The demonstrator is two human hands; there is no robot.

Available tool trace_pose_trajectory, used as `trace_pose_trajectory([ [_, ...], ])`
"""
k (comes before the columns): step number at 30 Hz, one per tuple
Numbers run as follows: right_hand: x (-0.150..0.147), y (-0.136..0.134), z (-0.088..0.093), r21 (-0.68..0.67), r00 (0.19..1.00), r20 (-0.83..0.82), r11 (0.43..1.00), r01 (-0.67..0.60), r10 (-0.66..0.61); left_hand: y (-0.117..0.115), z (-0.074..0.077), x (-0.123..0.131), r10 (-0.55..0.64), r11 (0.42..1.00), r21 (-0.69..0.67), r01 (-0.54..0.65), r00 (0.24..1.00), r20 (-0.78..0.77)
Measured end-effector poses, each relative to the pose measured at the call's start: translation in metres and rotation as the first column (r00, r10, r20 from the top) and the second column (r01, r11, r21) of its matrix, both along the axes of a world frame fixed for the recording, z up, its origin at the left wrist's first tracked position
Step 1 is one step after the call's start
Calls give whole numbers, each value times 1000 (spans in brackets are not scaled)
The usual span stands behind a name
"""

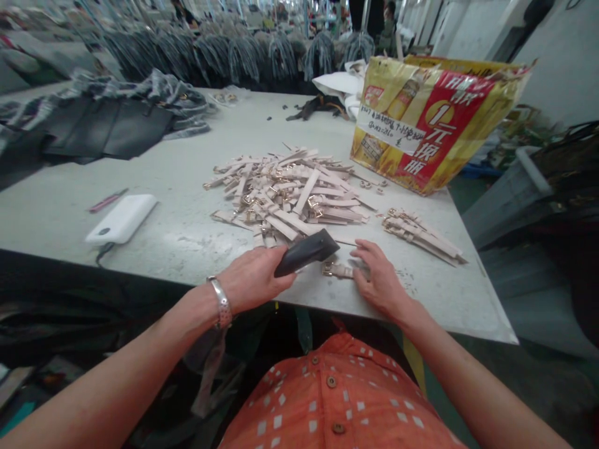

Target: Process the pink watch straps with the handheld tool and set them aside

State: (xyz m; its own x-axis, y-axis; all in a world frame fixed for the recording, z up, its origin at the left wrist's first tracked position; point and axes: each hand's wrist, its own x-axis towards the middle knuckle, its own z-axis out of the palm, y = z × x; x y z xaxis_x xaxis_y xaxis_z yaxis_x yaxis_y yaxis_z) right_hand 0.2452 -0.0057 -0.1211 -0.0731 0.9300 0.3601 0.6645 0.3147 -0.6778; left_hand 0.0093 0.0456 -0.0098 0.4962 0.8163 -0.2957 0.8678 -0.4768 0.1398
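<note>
My left hand (255, 277), wearing a metal bracelet, is closed around a smooth black elongated object (306, 251) with a squared end; its exact kind does not show. To the right, my right hand (379, 277) lies low at the table, its curved fingers on a short pale strap (344, 271) with a gold buckle. Part of that strap is hidden under the fingers. Just beyond both hands spreads a heap of similar pale buckled straps (285, 193). A smaller bundle of straps (421, 236) lies right of my right hand.
A yellow and red carton (421, 125) stands at the table's back right, with small loose pieces (374, 185) before it. On the left are a white power bank (122, 219) with a cable, a pink-handled tool (108, 200) and black leather pieces (112, 125). A grey bin (508, 199) stands beyond the right edge.
</note>
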Motion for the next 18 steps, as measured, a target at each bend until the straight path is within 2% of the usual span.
trace_pose_trajectory([
  [4,4,-6,3,-11,983,181,1000,-12,14,-5,1,-20,24,998,-55,-24,1000,11],
  [7,4,-9,9,-27,968,250,999,22,-14,-11,1,-26,23,997,-78,-21,999,22],
  [10,2,-13,13,-80,968,252,997,21,-1,-17,2,-27,6,996,-91,-1,999,46],
  [14,1,-25,12,-28,960,274,999,-44,49,-24,9,-26,-6,994,-109,12,999,53],
  [18,4,-40,7,43,943,292,983,-181,161,-32,10,-26,-30,990,-140,33,999,27],
])
